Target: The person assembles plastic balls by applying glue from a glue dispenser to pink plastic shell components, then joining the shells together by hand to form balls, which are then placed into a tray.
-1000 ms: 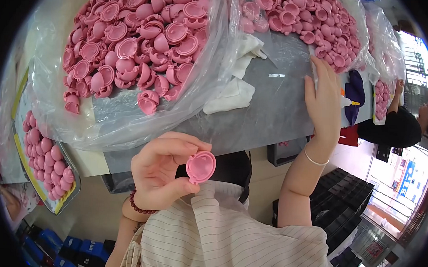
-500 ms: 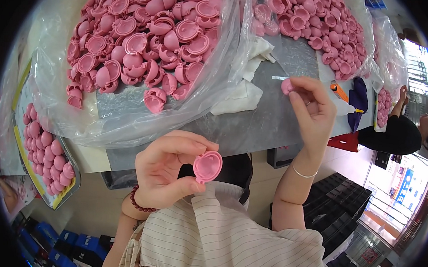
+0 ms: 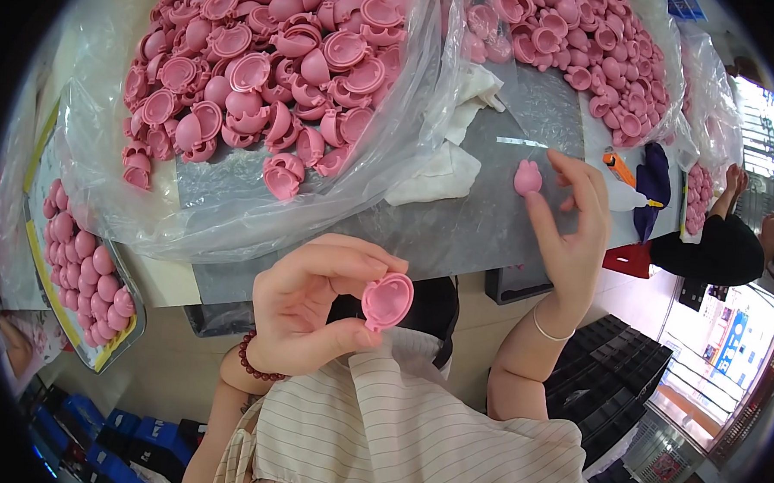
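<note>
The left hand (image 3: pixel 315 312) is raised near the chest, fingers pinching a hollow pink shell half (image 3: pixel 388 300); the right hand (image 3: pixel 573 228) reaches over the grey counter (image 3: pixel 457 219), fingertips gripping a small rounded pink piece (image 3: pixel 527 178)

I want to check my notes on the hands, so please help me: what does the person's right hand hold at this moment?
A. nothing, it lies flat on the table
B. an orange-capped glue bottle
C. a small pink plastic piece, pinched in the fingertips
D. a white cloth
C: the right hand pinches a small pink plastic piece in its fingertips above the grey table, while the left hand holds a pink half-shell.
</note>
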A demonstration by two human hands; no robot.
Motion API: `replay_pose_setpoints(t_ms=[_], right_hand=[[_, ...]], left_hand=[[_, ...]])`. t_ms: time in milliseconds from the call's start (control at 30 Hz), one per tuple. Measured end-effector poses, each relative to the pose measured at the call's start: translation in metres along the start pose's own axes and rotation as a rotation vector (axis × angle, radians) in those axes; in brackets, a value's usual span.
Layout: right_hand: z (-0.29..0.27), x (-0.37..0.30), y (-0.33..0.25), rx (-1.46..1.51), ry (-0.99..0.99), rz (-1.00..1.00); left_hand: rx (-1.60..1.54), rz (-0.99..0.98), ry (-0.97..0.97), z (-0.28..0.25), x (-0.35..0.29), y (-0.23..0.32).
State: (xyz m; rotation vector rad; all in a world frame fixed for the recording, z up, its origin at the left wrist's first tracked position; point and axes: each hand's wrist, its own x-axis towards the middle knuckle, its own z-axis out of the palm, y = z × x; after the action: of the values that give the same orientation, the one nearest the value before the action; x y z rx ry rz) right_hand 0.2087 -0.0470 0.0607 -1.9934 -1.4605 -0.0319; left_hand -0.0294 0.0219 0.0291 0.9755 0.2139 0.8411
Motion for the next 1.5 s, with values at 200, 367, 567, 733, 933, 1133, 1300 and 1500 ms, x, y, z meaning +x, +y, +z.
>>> replay_pose_setpoints(t_ms=[200, 367, 567, 733, 933, 1133, 1300, 1500], right_hand=[[0.016, -0.005, -0.006, -0.079, -0.002, 0.178], [0.022, -0.004, -0.02, -0.026, 0.02, 0.157], [0.027, -0.024, -0.044, 0.666, 0.133, 0.052], [0.032, -0.026, -0.062, 0.703, -0.064, -0.337], [0.038, -0.034, -0.06, 0.745, -0.076, -0.281], [0.04, -0.041, -0.053, 0.828, -0.082, -0.232], [0.04, -0.042, -0.053, 0.863, -0.074, -0.212], [0.043, -0.04, -0.051, 0.813, -0.087, -0.288]], left_hand=[[0.048, 0.039, 0.002, 0.003, -0.001, 0.001], [0.042, -0.03, 0.125, 0.01, -0.002, 0.007], [0.12, 0.02, 0.018, 0.004, 0.001, 0.002], [0.149, -0.01, -0.008, 0.004, 0.001, 0.0], [0.314, 0.017, -0.011, 0.006, 0.002, 0.002], [0.352, -0.007, -0.03, 0.006, 0.001, 0.002], [0.341, -0.061, -0.046, 0.006, 0.0, 0.0], [0.304, -0.064, -0.022, 0.005, 0.001, -0.001]])
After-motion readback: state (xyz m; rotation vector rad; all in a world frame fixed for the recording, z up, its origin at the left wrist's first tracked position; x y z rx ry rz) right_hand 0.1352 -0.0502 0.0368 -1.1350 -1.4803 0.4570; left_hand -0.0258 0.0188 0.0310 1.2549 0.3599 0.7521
